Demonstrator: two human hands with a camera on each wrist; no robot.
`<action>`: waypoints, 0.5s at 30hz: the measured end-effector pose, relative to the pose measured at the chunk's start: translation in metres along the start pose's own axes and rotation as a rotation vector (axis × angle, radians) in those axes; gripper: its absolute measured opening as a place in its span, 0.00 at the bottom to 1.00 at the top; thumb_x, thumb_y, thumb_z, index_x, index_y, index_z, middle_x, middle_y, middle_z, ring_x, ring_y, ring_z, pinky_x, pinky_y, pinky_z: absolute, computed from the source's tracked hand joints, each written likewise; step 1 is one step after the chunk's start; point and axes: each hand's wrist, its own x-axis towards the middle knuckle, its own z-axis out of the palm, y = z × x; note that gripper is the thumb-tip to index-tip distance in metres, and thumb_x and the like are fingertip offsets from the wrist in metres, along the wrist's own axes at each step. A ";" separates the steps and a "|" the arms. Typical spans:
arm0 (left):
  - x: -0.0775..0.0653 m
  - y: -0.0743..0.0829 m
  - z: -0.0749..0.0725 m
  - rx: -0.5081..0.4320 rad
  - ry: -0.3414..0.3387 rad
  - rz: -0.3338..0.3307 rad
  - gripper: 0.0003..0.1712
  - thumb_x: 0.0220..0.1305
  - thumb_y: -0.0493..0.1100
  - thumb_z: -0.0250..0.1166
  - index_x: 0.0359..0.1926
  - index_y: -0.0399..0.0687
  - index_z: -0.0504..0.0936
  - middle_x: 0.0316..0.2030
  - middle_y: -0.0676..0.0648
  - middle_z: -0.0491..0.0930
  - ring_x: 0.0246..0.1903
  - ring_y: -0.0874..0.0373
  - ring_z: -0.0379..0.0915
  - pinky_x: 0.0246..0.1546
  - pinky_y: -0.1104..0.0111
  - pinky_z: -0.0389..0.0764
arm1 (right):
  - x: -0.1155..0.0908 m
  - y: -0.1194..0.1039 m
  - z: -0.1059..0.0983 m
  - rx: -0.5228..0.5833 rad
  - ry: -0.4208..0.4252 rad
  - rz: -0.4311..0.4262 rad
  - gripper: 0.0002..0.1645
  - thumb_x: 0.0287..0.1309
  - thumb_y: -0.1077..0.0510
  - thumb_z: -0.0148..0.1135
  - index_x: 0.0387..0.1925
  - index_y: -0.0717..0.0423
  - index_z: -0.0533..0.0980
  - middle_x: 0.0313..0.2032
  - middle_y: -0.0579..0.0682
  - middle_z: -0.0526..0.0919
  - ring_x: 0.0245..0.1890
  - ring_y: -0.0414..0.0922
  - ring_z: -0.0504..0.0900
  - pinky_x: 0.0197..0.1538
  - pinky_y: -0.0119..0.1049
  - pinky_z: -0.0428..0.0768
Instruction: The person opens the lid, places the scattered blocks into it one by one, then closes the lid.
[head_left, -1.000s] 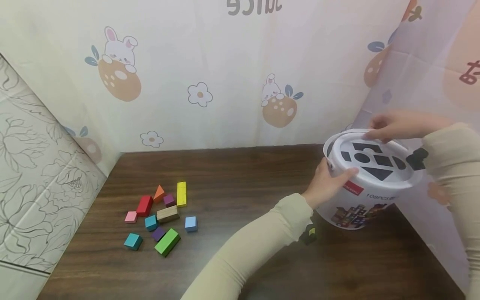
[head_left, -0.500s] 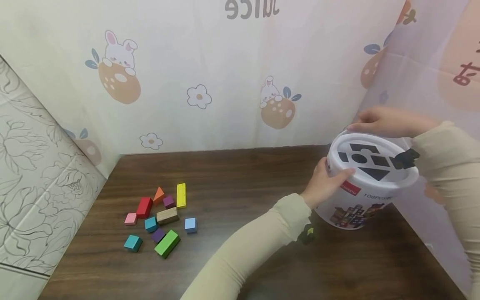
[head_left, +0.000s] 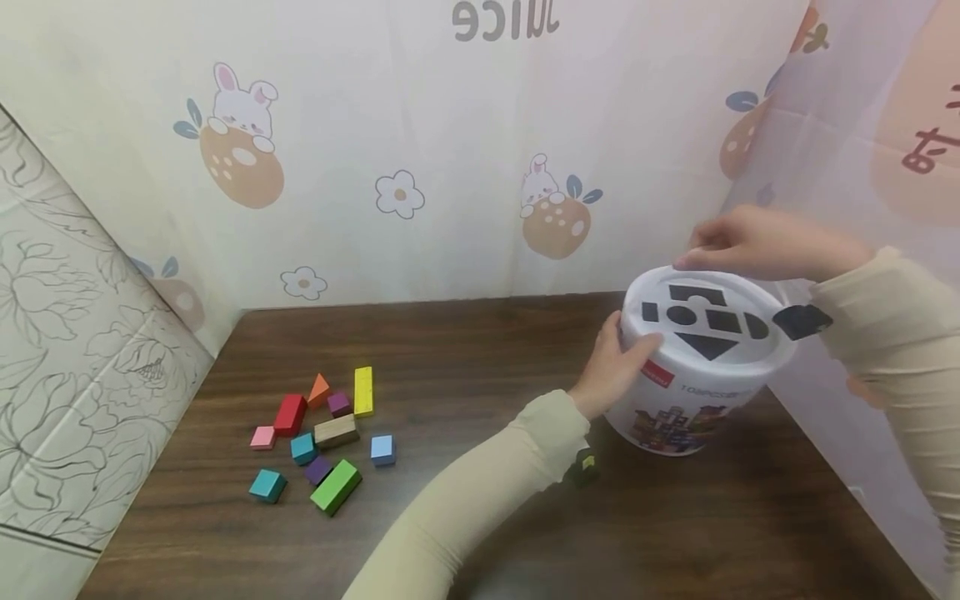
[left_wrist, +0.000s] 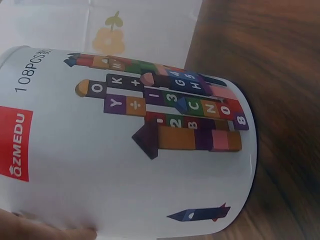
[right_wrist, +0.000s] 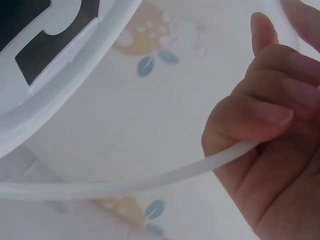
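A white bucket (head_left: 708,392) with a block-castle print stands at the right of the table. Its white lid (head_left: 752,353) has black-looking shaped openings. With the thumb near the lid's rim and the other fingers along the side, my left hand (head_left: 609,367) grips the bucket's left side; only a little of it shows in the left wrist view. Behind the lid, my right hand (head_left: 768,242) holds the bucket's thin white handle (right_wrist: 125,185). The right wrist view shows the handle running into the curled fingers (right_wrist: 272,112).
Several coloured blocks lie loosely grouped on the left of the brown table (head_left: 480,367), among them a green block (head_left: 336,487), a yellow block (head_left: 363,392) and a red block (head_left: 289,414). Printed curtains (head_left: 450,100) hang behind the table and along its right side.
The bucket has shifted left, with my left hand on it. My right hand has also moved left, and the handle has swung back behind the lid. The blocks have stayed put.
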 end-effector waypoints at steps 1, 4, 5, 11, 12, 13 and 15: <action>0.000 -0.002 -0.004 -0.002 0.013 0.004 0.42 0.63 0.62 0.59 0.72 0.54 0.57 0.68 0.52 0.64 0.66 0.59 0.63 0.69 0.60 0.65 | 0.001 -0.005 0.000 -0.002 0.007 -0.013 0.11 0.62 0.51 0.65 0.27 0.51 0.78 0.18 0.45 0.74 0.19 0.38 0.71 0.26 0.30 0.69; -0.001 -0.006 -0.018 -0.012 0.043 0.013 0.43 0.63 0.62 0.59 0.73 0.54 0.56 0.70 0.50 0.61 0.67 0.57 0.61 0.70 0.60 0.63 | 0.006 -0.021 0.002 0.002 0.018 -0.046 0.07 0.60 0.53 0.66 0.30 0.51 0.79 0.19 0.45 0.74 0.21 0.38 0.71 0.27 0.30 0.69; -0.002 -0.008 -0.023 -0.015 0.051 0.020 0.42 0.63 0.61 0.58 0.73 0.54 0.56 0.71 0.50 0.61 0.68 0.57 0.60 0.71 0.60 0.62 | 0.008 -0.026 0.003 0.005 0.021 -0.061 0.06 0.60 0.54 0.66 0.31 0.51 0.80 0.20 0.45 0.75 0.22 0.39 0.71 0.28 0.31 0.70; -0.008 -0.015 -0.060 -0.044 0.088 0.135 0.37 0.67 0.55 0.54 0.72 0.49 0.57 0.70 0.44 0.62 0.68 0.54 0.61 0.72 0.58 0.59 | 0.020 -0.060 0.009 0.005 0.056 -0.183 0.04 0.62 0.56 0.64 0.35 0.53 0.81 0.24 0.46 0.80 0.25 0.40 0.73 0.30 0.32 0.73; -0.009 -0.016 -0.066 -0.042 0.101 0.156 0.36 0.67 0.54 0.54 0.72 0.48 0.58 0.69 0.43 0.63 0.67 0.53 0.61 0.72 0.58 0.59 | 0.022 -0.066 0.010 0.005 0.063 -0.202 0.04 0.62 0.57 0.64 0.35 0.53 0.81 0.24 0.46 0.80 0.25 0.40 0.74 0.30 0.33 0.73; -0.010 -0.018 -0.072 -0.037 0.114 0.171 0.35 0.68 0.53 0.54 0.72 0.47 0.58 0.69 0.42 0.63 0.67 0.52 0.62 0.72 0.57 0.60 | 0.024 -0.072 0.011 0.005 0.067 -0.216 0.04 0.63 0.57 0.63 0.35 0.53 0.81 0.25 0.46 0.81 0.25 0.40 0.74 0.31 0.33 0.74; -0.013 -0.020 -0.085 -0.028 0.136 0.198 0.34 0.68 0.52 0.54 0.71 0.45 0.59 0.68 0.41 0.64 0.67 0.51 0.62 0.72 0.57 0.60 | 0.027 -0.083 0.013 0.014 0.070 -0.243 0.04 0.64 0.58 0.61 0.35 0.55 0.80 0.25 0.47 0.80 0.25 0.40 0.75 0.31 0.35 0.75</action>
